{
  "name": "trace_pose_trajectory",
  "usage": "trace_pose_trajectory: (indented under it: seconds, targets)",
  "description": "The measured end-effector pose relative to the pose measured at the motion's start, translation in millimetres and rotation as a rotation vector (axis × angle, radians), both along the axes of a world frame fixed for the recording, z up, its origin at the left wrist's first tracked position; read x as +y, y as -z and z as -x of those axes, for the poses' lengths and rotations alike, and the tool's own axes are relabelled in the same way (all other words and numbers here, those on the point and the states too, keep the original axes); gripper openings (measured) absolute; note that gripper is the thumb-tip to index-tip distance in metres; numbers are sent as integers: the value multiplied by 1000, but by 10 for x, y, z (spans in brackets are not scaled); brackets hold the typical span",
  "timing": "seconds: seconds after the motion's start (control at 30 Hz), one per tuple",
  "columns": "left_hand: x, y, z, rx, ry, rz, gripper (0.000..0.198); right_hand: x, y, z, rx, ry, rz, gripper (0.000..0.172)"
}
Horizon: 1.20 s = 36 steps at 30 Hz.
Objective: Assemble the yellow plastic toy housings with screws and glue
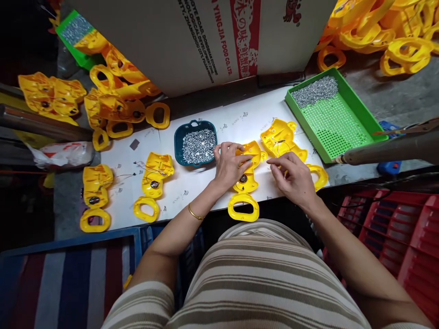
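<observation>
My left hand (229, 165) lies over the left edge of a yellow plastic shell (253, 171), its fingers bent and gripping it. A round dark part sits low inside that shell, and a yellow ring-shaped handle (233, 211) extends below it. My right hand (293, 178) hovers just right of this shell, thumb and fingers drawn together in a pinch; whatever is between them is too small to make out. Behind the right hand lies a second yellow shell half (270, 137) with thin wires in it. Its neighbour is another yellow ring (320, 177), partly covered by the hand.
A dark teal basket (177, 148) of small screws stands left of my hands; a green tray (363, 107) with more screws is at right. Two wired shells (98, 180) (156, 167) lie further left. A large carton (164, 45) blocks the back, with yellow parts piled on both sides.
</observation>
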State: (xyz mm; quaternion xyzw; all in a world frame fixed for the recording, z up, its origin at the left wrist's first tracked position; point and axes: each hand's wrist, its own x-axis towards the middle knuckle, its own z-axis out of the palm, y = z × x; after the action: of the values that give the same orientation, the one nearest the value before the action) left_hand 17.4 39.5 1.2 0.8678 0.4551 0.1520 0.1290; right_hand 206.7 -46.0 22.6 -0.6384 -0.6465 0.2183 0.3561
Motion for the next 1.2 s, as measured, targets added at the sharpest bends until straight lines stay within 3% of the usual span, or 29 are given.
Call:
trace_pose_trajectory:
  seconds: [0.2, 0.33, 0.43, 0.57, 0.63, 0.67, 0.77, 0.9, 0.97, 1.07, 1.2]
  targets:
    - [5, 18, 7, 5, 17, -12, 15, -214, -32, -189, 25, 73, -60, 17]
    - [2, 31, 11, -5, 19, -15, 15, -391, -124, -275, -9, 146, -196, 18]
    - [5, 46, 18, -9, 18, -13, 15, -457, -240, -363, -32, 331, -446, 27]
    - [22, 56, 28, -8, 18, -5, 15, -336, -348, -555, 112, 761, -884, 20]
    - [28, 43, 30, -7, 29, -3, 14, -258, -333, -678, 161, 815, -985, 22]
    - [29, 34, 31, -8, 36, -5, 13, -232, -308, -743, 163, 793, -974, 28]
    - [50, 21, 37, -8, 45, -37, 14, -177, -212, -948, 167, 692, -721, 45]
    - [118, 46, 35, 9, 69, -72, 16, -55, -205, -1192, 269, 342, -254, 52]
    - [137, 59, 31, 6, 77, -81, 16, 14, -269, -1272, 303, 214, -133, 54]
    - [142, 73, 32, 8, 66, -88, 16, 95, -373, -1363, 368, 209, -162, 53]
    - [143, 64, 31, 46, 63, -81, 17, 211, -399, -1526, 543, 268, -355, 48]
